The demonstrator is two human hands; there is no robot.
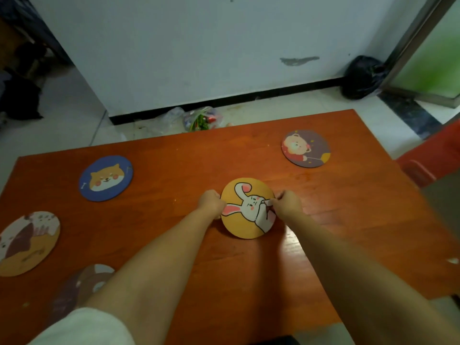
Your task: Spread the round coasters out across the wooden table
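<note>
A yellow rabbit coaster (245,221) sits at the middle of the wooden table (336,220). My left hand (211,202) pinches its left edge and my right hand (286,204) pinches its right edge. Whether it lies flat or is lifted a little, I cannot tell. A blue dog coaster (106,178) lies at the back left. A purple bear coaster (306,148) lies at the back right. At the left edge rests a coaster with a brown and white animal (27,242). A brownish coaster (82,287) at the front left is partly hidden by my left forearm.
A red plastic stool (433,158) stands close to the table's right side. On the floor beyond the far edge lie clear plastic bags (199,119). A black bag (362,77) sits by the wall at the back right.
</note>
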